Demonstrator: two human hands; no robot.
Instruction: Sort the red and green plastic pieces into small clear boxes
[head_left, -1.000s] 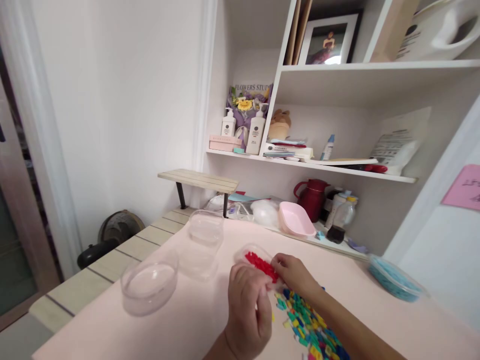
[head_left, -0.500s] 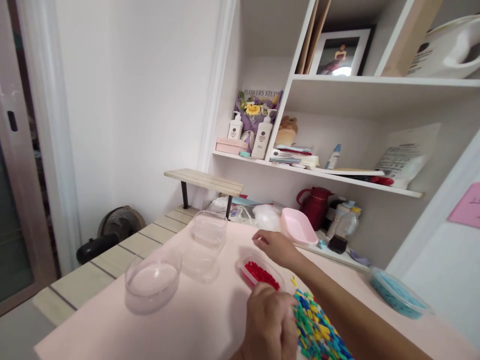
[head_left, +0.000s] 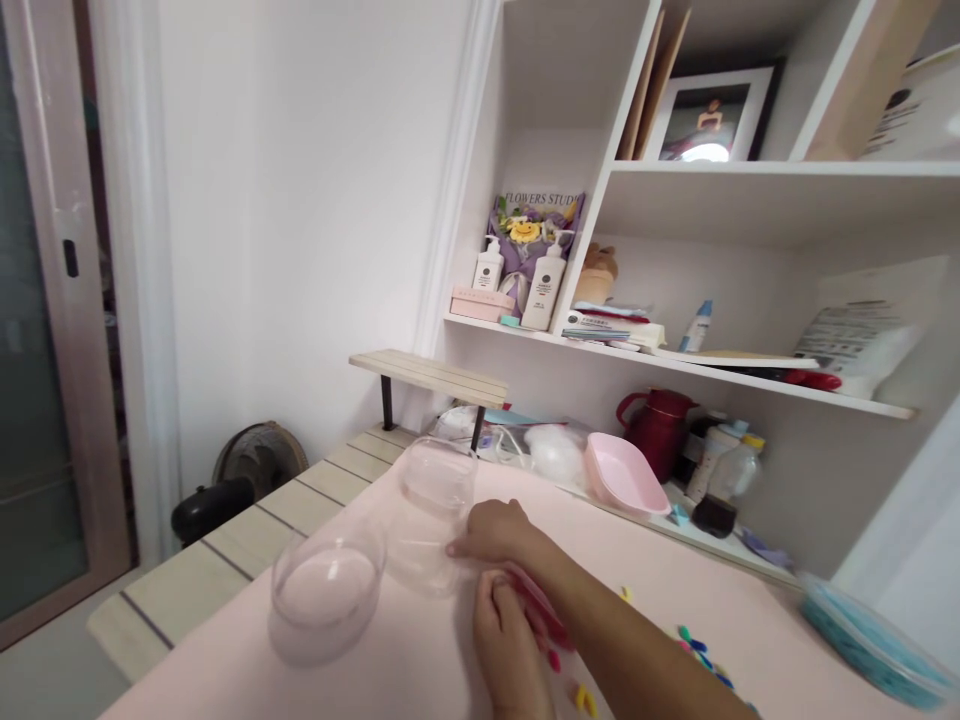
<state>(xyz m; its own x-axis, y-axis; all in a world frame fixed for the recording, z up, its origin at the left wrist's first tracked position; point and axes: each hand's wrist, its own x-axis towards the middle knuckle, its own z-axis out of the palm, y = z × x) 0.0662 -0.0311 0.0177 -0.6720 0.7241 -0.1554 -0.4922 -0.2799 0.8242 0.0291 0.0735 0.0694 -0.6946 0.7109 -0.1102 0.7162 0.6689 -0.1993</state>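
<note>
A clear plastic container of red pieces sits low in the middle, mostly covered by my hands and right forearm. My left hand is closed at its near left side, fingers curled against it. Reaching across from the right, my right hand is closed at the container's far left end, with most of its fingertips hidden. A loose red piece and some yellow pieces lie on the pink mat beside my left hand. Beyond my right forearm, green and blue pieces show; the forearm hides the area between.
A clear round bowl and a clear rectangular container stand to the left on the pink mat. Along the back are a pink tray, a red jug and bottles. A container of blue material stands at right.
My right hand has come left and nearer to the container's end. My left hand has closed in along its near side. My right forearm now covers most of the coloured pile. The view has shifted slightly.
</note>
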